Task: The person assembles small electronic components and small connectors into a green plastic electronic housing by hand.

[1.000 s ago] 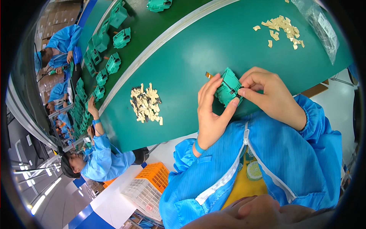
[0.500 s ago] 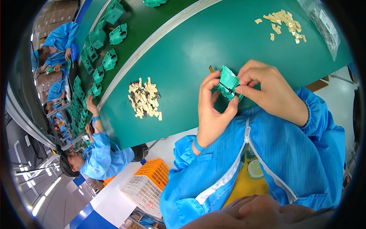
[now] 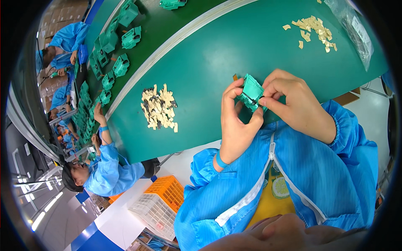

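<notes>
Grips barely change: the left hand (image 3: pixel 238 123) holds the green housing (image 3: pixel 252 88) from nine o'clock, the right hand (image 3: pixel 295 100) pinches its four-o'clock edge; work seems unfinished.

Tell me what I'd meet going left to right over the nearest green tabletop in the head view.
Pile of cream and black pieces → left hand → green housing → right hand → clear plastic bag.
</notes>
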The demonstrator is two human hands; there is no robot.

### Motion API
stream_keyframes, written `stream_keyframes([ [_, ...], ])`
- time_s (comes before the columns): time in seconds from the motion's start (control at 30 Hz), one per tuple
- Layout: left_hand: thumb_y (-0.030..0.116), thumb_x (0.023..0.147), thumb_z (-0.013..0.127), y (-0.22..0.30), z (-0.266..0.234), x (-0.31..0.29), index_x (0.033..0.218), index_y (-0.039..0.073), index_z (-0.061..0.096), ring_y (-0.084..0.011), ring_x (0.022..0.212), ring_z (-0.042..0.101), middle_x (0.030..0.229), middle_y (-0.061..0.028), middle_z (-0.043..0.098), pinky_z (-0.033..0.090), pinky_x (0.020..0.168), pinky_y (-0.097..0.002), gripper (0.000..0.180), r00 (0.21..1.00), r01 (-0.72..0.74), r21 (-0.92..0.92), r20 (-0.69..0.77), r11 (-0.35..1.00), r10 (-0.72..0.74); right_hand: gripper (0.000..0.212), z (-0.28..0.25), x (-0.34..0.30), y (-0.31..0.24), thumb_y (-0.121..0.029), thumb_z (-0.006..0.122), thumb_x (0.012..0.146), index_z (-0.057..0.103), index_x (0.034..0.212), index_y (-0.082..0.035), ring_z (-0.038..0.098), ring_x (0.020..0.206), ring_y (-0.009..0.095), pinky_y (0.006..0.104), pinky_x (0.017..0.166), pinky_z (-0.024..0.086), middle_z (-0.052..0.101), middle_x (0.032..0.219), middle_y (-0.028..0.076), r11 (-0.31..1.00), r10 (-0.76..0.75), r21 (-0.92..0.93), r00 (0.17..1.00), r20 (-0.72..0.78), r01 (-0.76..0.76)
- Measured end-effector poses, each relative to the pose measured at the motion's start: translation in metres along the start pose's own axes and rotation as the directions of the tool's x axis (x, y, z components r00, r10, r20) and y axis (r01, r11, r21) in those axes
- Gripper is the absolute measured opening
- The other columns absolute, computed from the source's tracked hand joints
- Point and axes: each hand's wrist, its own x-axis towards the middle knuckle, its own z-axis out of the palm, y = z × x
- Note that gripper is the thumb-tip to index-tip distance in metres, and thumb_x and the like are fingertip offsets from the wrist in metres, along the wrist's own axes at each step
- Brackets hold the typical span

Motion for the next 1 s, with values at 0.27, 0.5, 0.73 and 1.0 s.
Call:
stream_keyframes([
  [0.27,-0.009,0.086,0.060,0.002,0.001,0.000,0.131,0.005,0.045,-0.0280,0.137,0.047,0.152,-0.0143,0.039,0.047,0.111,-0.0453,0.050,1.000,-0.002,0.037,-0.010,0.999,0.002,0.013,0.003,-0.003,0.002,-0.004,0.074,0.087,0.065,0.084,0.006,0.066,0.070,0.026,0.0361,0.061,0.052,0.064,0.088,0.015,1.000,0.002,-0.012,1.000,-0.019,-0.002],
  [0.5,-0.008,0.086,0.061,-0.004,-0.002,0.002,0.132,0.005,0.045,-0.0271,0.137,0.048,0.152,-0.0136,0.040,0.047,0.111,-0.0448,0.050,1.000,0.009,-0.023,0.006,1.000,-0.009,0.026,-0.003,0.010,0.027,-0.002,0.075,0.090,0.052,0.101,-0.002,0.065,0.080,0.009,0.0242,0.067,0.051,0.064,0.088,0.005,0.814,0.247,0.490,0.949,0.196,-0.313],
  [0.73,-0.008,0.088,0.062,-0.002,-0.006,0.004,0.134,0.005,0.045,-0.0265,0.139,0.046,0.152,-0.0129,0.040,0.045,0.112,-0.0453,0.051,1.000,-0.025,-0.060,0.007,0.998,0.025,0.021,0.001,0.015,0.027,-0.001,0.073,0.092,0.054,0.102,-0.003,0.064,0.082,0.008,0.0226,0.069,0.050,0.064,0.090,0.002,0.817,0.137,0.521,0.961,0.239,-0.246],
  [1.0,-0.003,0.089,0.068,0.011,-0.014,0.023,0.136,0.006,0.049,-0.0251,0.142,0.044,0.152,-0.0116,0.043,0.043,0.114,-0.0455,0.051,0.995,-0.072,-0.149,0.060,0.986,0.081,0.019,-0.003,0.024,0.011,-0.001,0.070,0.094,0.056,0.106,-0.006,0.060,0.086,0.005,0.0204,0.073,0.048,0.064,0.098,0.000,0.745,0.184,0.610,0.963,0.198,-0.268],
])
